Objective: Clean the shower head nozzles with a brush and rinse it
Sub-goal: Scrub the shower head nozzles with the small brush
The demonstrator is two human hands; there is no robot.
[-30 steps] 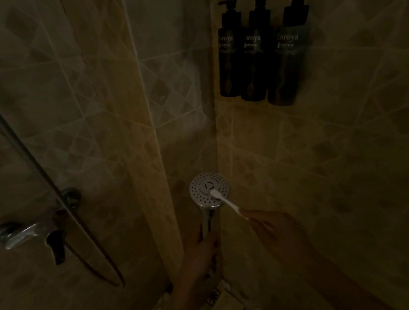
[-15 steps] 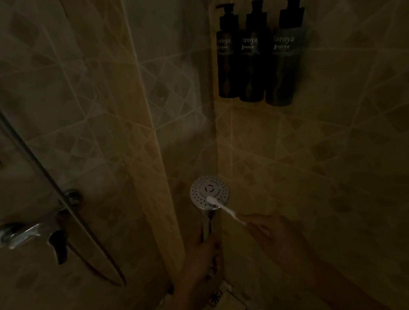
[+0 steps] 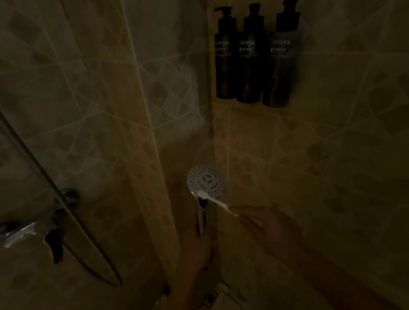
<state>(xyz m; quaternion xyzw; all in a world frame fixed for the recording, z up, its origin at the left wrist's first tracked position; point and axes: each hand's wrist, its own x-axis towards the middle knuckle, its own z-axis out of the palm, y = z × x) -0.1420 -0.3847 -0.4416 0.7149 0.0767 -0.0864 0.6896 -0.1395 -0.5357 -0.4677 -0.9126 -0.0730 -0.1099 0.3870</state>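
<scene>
- While the light is poor, the head view gives enough: a round white perforated shower head (image 3: 206, 182) on its chrome handle (image 3: 201, 218) sits just below frame centre, face turned toward the camera.
- Left hand (image 3: 201, 250) comes up from 6 o'clock and grips the chrome handle, fingers curled round it. The finer finger lay is lost in shadow.
- Right hand (image 3: 262, 221) is at 4 o'clock of the shower head, fingertips pinching the tail of a slim white plastic brush (image 3: 216, 201). The bristle end touches the face at its 7 o'clock rim.
- Judgement: scrubbing is the step in hand. Rinse not yet begun, no water seen.
- To do it well: short circular strokes, ring by ring from the rim in toward the centre emblem. Use light pressure so the bristles enter the holes, and a firm left grip so the face cannot twist away.
- Surroundings: chrome mixer tap (image 3: 25, 231) at 9 o'clock, grey hose (image 3: 27, 153) running past it, three dark pump bottles (image 3: 249, 54) at 1 o'clock.
</scene>
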